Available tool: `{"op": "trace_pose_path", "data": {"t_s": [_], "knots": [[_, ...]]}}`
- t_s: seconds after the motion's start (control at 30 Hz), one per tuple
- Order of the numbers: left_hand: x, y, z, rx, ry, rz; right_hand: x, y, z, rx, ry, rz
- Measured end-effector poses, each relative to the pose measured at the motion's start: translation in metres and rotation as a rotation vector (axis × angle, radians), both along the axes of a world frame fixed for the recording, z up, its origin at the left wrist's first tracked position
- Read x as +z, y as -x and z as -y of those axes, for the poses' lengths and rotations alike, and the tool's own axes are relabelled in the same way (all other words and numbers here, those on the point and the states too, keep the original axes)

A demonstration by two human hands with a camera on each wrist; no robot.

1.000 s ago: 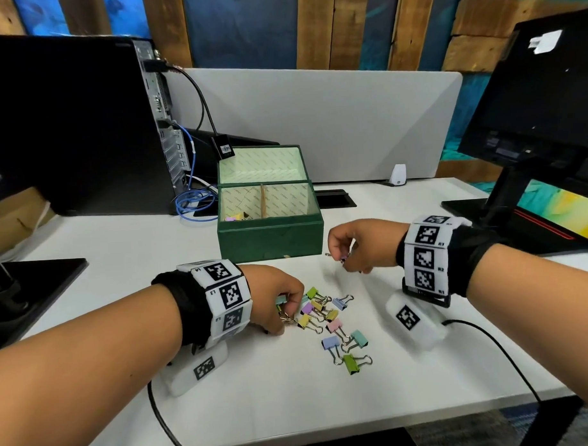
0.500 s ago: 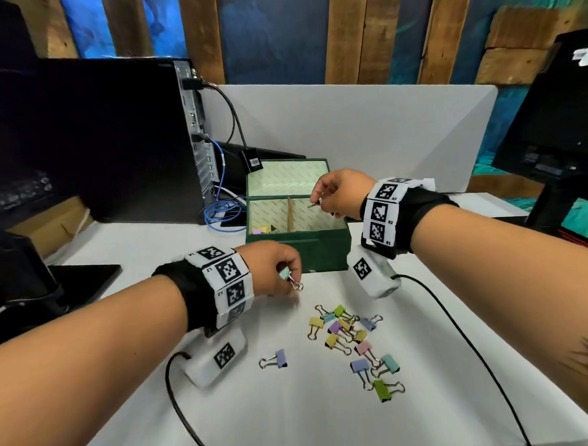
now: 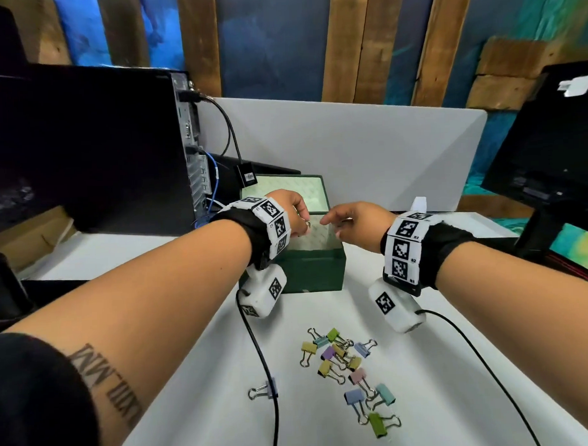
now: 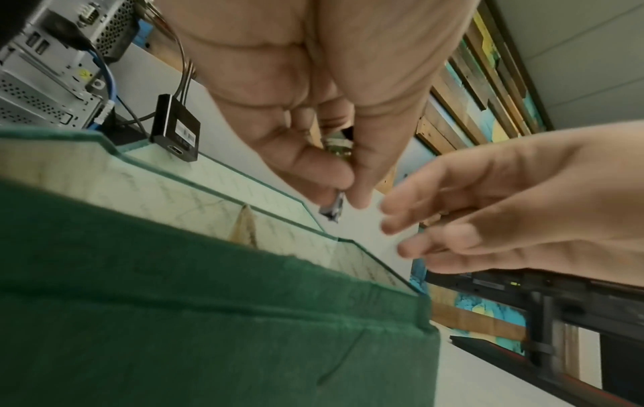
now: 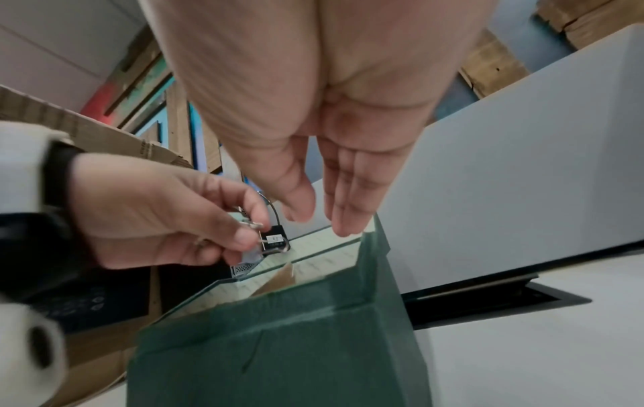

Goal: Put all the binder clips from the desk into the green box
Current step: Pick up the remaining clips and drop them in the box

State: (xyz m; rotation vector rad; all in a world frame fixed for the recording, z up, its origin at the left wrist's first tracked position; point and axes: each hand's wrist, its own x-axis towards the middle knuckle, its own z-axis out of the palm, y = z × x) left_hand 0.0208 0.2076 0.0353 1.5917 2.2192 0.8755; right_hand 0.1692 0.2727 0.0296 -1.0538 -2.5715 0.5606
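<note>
The green box [image 3: 316,272] stands open on the white desk, its lid tipped back. Over its opening my left hand [image 3: 297,217] pinches a small binder clip [image 4: 333,209] between thumb and fingers; the same clip [image 5: 256,249] shows in the right wrist view. My right hand [image 3: 344,222] hovers beside it over the box's right half with straight, relaxed fingers [image 5: 343,209] that hold nothing. Several pastel binder clips [image 3: 344,358] lie in a loose heap on the desk near me. One lilac clip [image 3: 266,389] lies apart to the left.
A black computer tower [image 3: 116,149] with cables stands left of the box. A grey partition [image 3: 367,153] runs behind it. A monitor [image 3: 550,153] on a stand is at the right. Two wrist-camera cables [image 3: 268,374] trail across the desk by the clips.
My left hand rose from the desk with a clip to the box opening. My right hand, which held a clip over the box, now has straight fingers and nothing in them.
</note>
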Motion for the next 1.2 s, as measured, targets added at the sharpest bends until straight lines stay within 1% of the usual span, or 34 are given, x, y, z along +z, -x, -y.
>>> {"op": "trace_pose_path", "data": {"t_s": [0.07, 0.13, 0.2, 0.27, 0.4, 0.47, 0.53, 0.63, 0.83, 0.93, 1.07, 1.2], "knots": [[-0.002, -0.001, -0.009, 0.014, 0.013, -0.022, -0.002, -0.016, 0.003, 0.011, -0.016, -0.019], [-0.004, -0.003, -0.013, 0.028, 0.042, -0.046, -0.005, -0.032, 0.007, 0.022, -0.011, 0.007], [-0.009, -0.004, -0.016, 0.028, 0.071, -0.056, -0.009, -0.045, 0.013, 0.03, -0.002, 0.065], [-0.014, -0.005, -0.014, 0.028, 0.059, -0.065, -0.014, -0.054, 0.017, 0.053, -0.008, 0.128], [-0.016, -0.008, 0.008, 0.005, 0.023, -0.102, -0.026, -0.063, 0.027, 0.106, 0.011, 0.266], [-0.016, -0.011, 0.025, -0.058, 0.078, -0.101, -0.031, -0.066, 0.033, 0.154, 0.033, 0.376], [-0.02, -0.015, 0.042, -0.126, 0.177, -0.106, -0.036, -0.066, 0.038, 0.214, 0.08, 0.49], [-0.026, -0.019, 0.064, -0.206, 0.32, -0.178, -0.042, -0.065, 0.045, 0.246, 0.128, 0.591], [-0.046, -0.031, 0.105, -0.4, 0.634, -0.293, -0.046, -0.057, 0.059, 0.299, 0.126, 0.581], [-0.058, -0.032, 0.118, -0.443, 0.736, -0.349, -0.05, -0.054, 0.066, 0.361, 0.076, 0.631], [-0.069, -0.03, 0.122, -0.46, 0.721, -0.347, -0.052, -0.056, 0.068, 0.359, 0.0, 0.653], [-0.067, -0.037, 0.115, -0.459, 0.671, -0.35, -0.05, -0.069, 0.064, 0.302, 0.017, 0.671]]}}
